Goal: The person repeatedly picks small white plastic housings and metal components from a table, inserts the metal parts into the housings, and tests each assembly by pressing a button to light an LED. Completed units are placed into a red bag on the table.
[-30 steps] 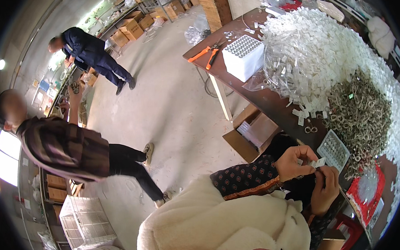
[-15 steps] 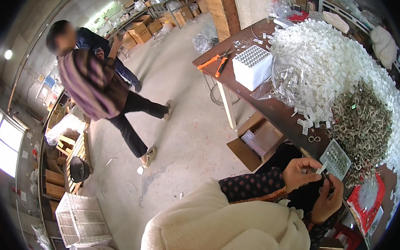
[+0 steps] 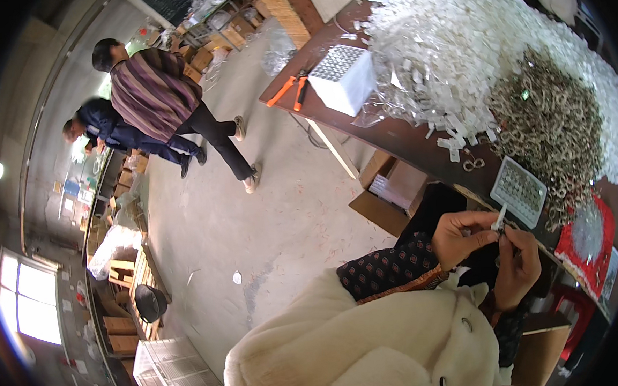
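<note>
My left hand (image 3: 464, 239) is closed in a pinch on a small white plastic piece (image 3: 501, 216), which sticks up from the fingertips. Right beside it, my right hand (image 3: 517, 269) is also closed, fingertips meeting the lower end of that piece. A dark bit shows between the two hands, too small to name. Just beyond the hands, a white tray (image 3: 541, 216) with rows of small round metal parts lies on the brown table (image 3: 418, 140). Past the tray is a heap of small metal rings (image 3: 553, 121).
A large pile of clear-white plastic pieces (image 3: 448, 53) covers the table's far side. Orange-handled pliers (image 3: 291, 89) lie near a white block with rows of holes (image 3: 345, 83). An open carton (image 3: 386, 196) stands below the edge. Two people, one in a striped top (image 3: 151, 89), stand far left.
My view has shifted, so the table sits higher in it. The white piece has turned more upright between my fingers. The person in stripes has turned away; the one in dark clothes is now bent forward.
</note>
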The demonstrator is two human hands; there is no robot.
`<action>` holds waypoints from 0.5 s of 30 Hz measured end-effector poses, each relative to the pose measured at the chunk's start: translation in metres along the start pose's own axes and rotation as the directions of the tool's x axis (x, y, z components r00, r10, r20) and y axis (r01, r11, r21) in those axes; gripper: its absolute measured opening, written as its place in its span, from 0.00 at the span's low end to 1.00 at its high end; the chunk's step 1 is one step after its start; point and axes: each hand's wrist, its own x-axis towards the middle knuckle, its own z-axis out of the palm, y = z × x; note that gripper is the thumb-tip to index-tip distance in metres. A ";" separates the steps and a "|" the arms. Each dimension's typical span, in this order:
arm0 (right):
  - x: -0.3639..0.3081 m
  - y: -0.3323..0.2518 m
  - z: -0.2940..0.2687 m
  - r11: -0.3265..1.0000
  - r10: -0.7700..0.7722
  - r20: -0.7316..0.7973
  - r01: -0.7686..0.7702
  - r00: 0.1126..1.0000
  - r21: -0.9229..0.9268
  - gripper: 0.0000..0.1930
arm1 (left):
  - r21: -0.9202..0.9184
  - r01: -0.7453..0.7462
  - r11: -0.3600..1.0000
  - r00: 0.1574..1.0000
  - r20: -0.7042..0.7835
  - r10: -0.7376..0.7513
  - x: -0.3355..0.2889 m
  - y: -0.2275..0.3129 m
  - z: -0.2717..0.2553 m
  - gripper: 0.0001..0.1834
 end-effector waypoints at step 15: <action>0.000 0.001 -0.020 0.967 0.225 0.162 -0.241 0.961 0.082 0.13 | 0.008 -0.236 0.972 0.970 0.070 0.234 0.004 -0.009 -0.005 0.16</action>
